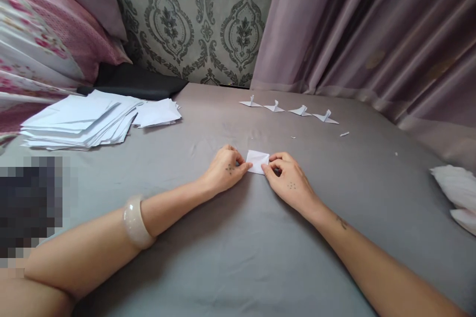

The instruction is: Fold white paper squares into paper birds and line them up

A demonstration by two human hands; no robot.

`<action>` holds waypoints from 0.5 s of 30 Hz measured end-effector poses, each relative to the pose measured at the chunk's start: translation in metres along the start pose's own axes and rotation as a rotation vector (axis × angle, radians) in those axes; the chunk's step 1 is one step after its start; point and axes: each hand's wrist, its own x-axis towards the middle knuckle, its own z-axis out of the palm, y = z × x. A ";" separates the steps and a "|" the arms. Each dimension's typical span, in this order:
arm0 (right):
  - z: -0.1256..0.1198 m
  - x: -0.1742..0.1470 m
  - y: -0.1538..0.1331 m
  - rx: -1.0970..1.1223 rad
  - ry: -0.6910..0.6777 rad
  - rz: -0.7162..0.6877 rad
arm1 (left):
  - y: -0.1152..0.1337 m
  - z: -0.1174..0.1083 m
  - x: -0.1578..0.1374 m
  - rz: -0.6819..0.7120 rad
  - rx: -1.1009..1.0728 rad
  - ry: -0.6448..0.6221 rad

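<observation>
A small folded piece of white paper [258,159] is held between both hands, just above or on the grey sheet. My left hand [227,169] pinches its left edge, thumb on the near face. On the opposite side my right hand [290,178] grips the right edge between thumb and fingers. The paper looks roughly square, with faint crease lines on its face. Beyond the hands, several folded paper cranes [275,107] stand in a slanting row with wings spread.
At the left lies a large stack of white paper sheets [82,119], with a smaller paper pile [158,112] beside it. Paper scraps [344,134] lie at the right. A white crumpled bundle [455,188] sits by the right edge. Purple curtains [334,25] hang behind.
</observation>
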 end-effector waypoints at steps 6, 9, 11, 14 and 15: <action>0.001 0.002 0.001 -0.016 0.005 0.042 | -0.004 0.003 0.002 0.023 -0.008 0.004; 0.002 0.003 0.004 -0.008 0.009 0.048 | -0.003 0.004 0.001 0.004 0.005 -0.007; 0.003 0.005 0.006 0.001 0.007 0.057 | -0.002 0.005 0.001 0.005 0.021 0.001; 0.004 0.006 0.007 0.011 0.002 0.063 | -0.002 0.006 0.001 0.023 0.046 0.017; 0.004 0.006 0.007 0.011 0.000 0.064 | -0.002 0.006 0.001 0.022 0.050 0.018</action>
